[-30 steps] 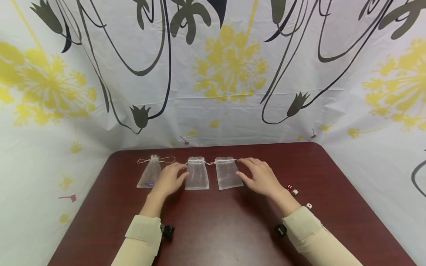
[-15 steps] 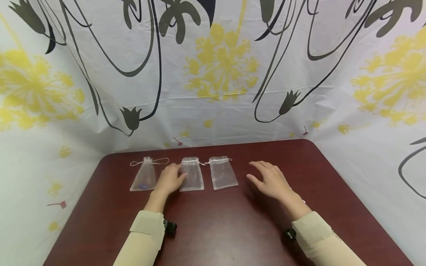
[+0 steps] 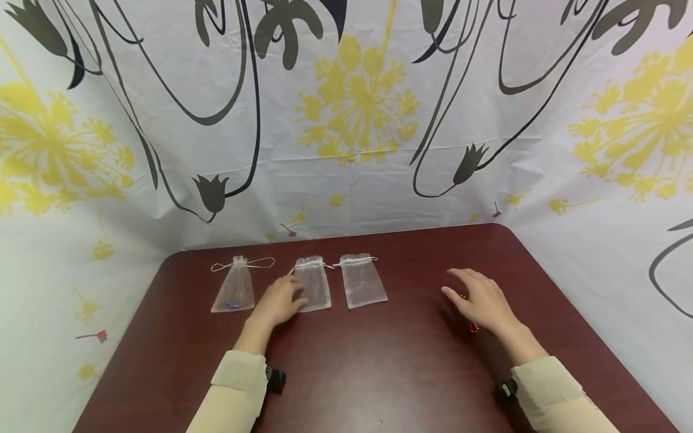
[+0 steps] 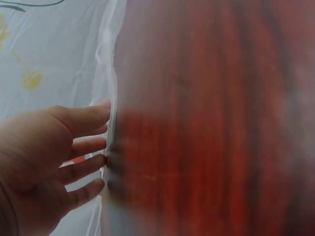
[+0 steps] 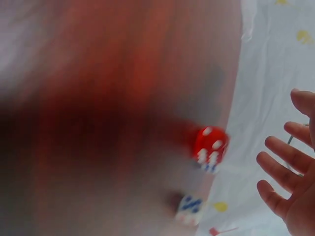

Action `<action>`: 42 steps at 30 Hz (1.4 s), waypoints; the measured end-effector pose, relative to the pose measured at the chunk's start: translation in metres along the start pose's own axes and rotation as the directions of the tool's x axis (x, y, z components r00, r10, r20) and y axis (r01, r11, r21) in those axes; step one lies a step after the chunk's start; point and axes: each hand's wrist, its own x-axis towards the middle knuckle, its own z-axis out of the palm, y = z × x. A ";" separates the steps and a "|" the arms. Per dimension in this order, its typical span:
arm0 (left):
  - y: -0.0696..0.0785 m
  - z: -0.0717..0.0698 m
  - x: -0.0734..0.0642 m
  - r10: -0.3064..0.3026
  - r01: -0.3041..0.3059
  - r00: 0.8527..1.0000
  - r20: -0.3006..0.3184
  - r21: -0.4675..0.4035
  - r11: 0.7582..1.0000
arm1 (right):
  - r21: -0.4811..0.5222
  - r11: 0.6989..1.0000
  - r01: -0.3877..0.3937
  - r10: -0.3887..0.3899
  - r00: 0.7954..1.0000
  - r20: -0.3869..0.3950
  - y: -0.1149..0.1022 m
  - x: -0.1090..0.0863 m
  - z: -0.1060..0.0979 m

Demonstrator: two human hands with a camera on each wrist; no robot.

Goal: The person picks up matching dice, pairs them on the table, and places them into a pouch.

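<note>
A glossy, dark reddish-brown wood-grain desk [image 3: 379,373] with rounded far corners carries a row of bags toward its far edge. On the left lies a tapered, sheer white drawstring pouch [image 3: 238,282], its cord looped out to both sides; in the middle, a flat, rectangular sheer white pouch [image 3: 318,282]; on the right, a matching flat, sheer white bag [image 3: 361,282]. Toward the desk's right side sit a red cubic die with white pips [image 5: 210,145] and, near it, a white cubic die with blue pips [image 5: 189,209].

Both arms [image 3: 233,385] reach forward, the right fingers [image 5: 290,156] spread.
</note>
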 end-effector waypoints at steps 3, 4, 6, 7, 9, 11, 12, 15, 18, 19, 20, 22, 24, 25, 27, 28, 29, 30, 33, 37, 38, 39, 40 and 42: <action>0.001 0.002 -0.003 -0.013 0.012 1.000 0.025 0.019 1.000 | 0.009 0.999 -0.037 0.037 0.999 0.027 0.008 -0.007 -0.002; 0.002 0.002 -0.005 -0.016 0.015 0.999 0.034 0.027 1.000 | 0.009 0.999 -0.045 0.044 0.999 0.032 0.010 -0.009 -0.002; 0.004 0.002 -0.007 -0.030 0.028 0.998 0.054 0.043 0.999 | 0.011 0.998 -0.059 0.059 0.997 0.041 0.014 -0.012 -0.004; 0.005 0.003 -0.009 -0.036 0.033 0.997 0.064 0.050 0.998 | 0.011 0.998 -0.064 0.064 0.997 0.043 0.016 -0.013 -0.005; 0.006 0.003 -0.011 -0.038 0.034 0.996 0.076 0.057 0.998 | 0.011 0.997 -0.074 0.073 0.996 0.052 0.019 -0.016 -0.008; 0.007 0.004 -0.014 -0.038 0.034 0.996 0.081 0.054 0.998 | 0.007 0.997 -0.079 0.079 0.995 0.059 0.022 -0.017 -0.010; 0.006 0.004 -0.015 -0.038 0.034 0.996 0.083 0.050 0.998 | 0.006 0.997 -0.082 0.081 0.995 0.064 0.023 -0.017 -0.011; 0.007 0.004 -0.015 -0.030 0.027 0.997 0.077 0.042 0.999 | -0.002 0.997 -0.082 0.082 0.994 0.071 0.027 -0.017 -0.013; 0.006 0.004 -0.015 -0.027 0.024 0.997 0.073 0.039 0.999 | -0.007 0.998 -0.066 0.066 0.995 0.080 0.030 -0.017 -0.012; 0.006 0.004 -0.015 -0.027 0.024 0.997 0.075 0.038 0.999 | -0.007 0.998 -0.059 0.059 0.995 0.084 0.031 -0.017 -0.011; 0.005 0.004 -0.015 -0.026 0.023 0.997 0.075 0.037 0.999 | -0.006 0.999 -0.051 0.051 0.995 0.089 0.032 -0.017 -0.010; 0.005 0.003 -0.016 -0.022 0.020 0.997 0.075 0.034 0.999 | -0.004 0.999 -0.033 0.034 0.995 0.099 0.033 -0.017 -0.008; 0.006 0.003 -0.016 -0.024 0.022 0.997 0.078 0.028 0.999 | -0.005 1.000 -0.018 0.019 0.994 0.108 0.034 -0.017 -0.006; 0.006 0.003 -0.017 -0.023 0.021 0.997 0.077 0.026 0.999 | -0.007 1.000 -0.011 0.012 0.994 0.110 0.034 -0.016 -0.005; 0.006 0.003 -0.017 -0.020 0.018 0.997 0.072 0.024 1.000 | -0.016 1.000 0.002 -0.001 0.993 0.116 0.034 -0.015 -0.004; 0.006 0.003 -0.017 -0.021 0.020 0.997 0.073 0.019 1.000 | -0.020 1.000 0.010 -0.008 0.993 0.122 0.034 -0.014 -0.003; 0.006 0.003 -0.016 -0.020 0.018 0.997 0.071 0.020 1.000 | -0.023 1.000 0.016 -0.013 0.992 0.126 0.034 -0.013 -0.003; 0.006 0.003 -0.016 -0.019 0.018 0.997 0.069 0.015 1.000 | -0.026 0.999 0.020 -0.016 0.991 0.131 0.034 -0.012 -0.002; 0.006 0.003 -0.016 -0.014 0.013 0.998 0.065 0.011 1.000 | -0.037 0.999 0.034 -0.028 0.988 0.150 0.035 -0.010 -0.001; 0.006 0.003 -0.017 -0.015 0.014 0.998 0.065 0.015 1.000 | -0.043 0.998 0.042 -0.033 0.984 0.177 0.038 -0.009 0.004; 0.006 0.003 -0.017 -0.016 0.015 0.998 0.065 0.017 1.000 | -0.043 0.998 0.043 -0.034 0.983 0.180 0.039 -0.009 0.005; 0.006 0.003 -0.017 -0.019 0.018 0.998 0.066 0.018 1.000 | -0.044 0.998 0.044 -0.035 0.983 0.182 0.040 -0.009 0.006; 0.005 0.004 -0.018 -0.026 0.025 0.997 0.068 0.015 1.000 | -0.046 0.998 0.046 -0.037 0.983 0.182 0.041 -0.008 0.007; 0.005 0.005 -0.018 -0.030 0.029 0.997 0.070 0.013 0.999 | -0.046 0.998 0.048 -0.039 0.983 0.178 0.041 -0.008 0.008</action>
